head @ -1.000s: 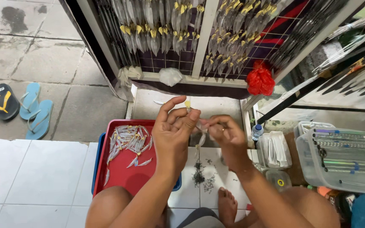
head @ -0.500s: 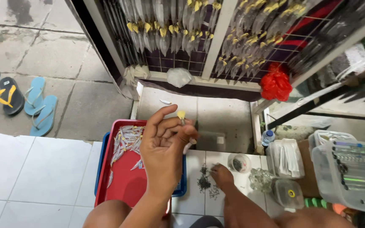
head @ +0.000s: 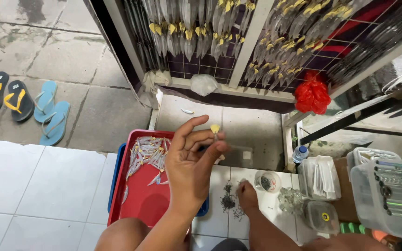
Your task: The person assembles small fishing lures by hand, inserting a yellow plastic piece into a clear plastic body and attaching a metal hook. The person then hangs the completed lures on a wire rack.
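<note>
A wire display rack [head: 257, 51] hung with rows of fishing lures fills the top of the view, above a white tiled floor [head: 38, 186]. On the tiles sits a red tray [head: 140, 204] holding a loose heap of small pale lures [head: 147, 151]. Raised over the tray, the left hand [head: 191, 162] pinches a small yellow-headed lure [head: 215, 130] between thumb and fingertips. The right hand [head: 246, 195] rests low on the tiles, fingers pressed together on a pile of small dark hooks [head: 229, 202].
</note>
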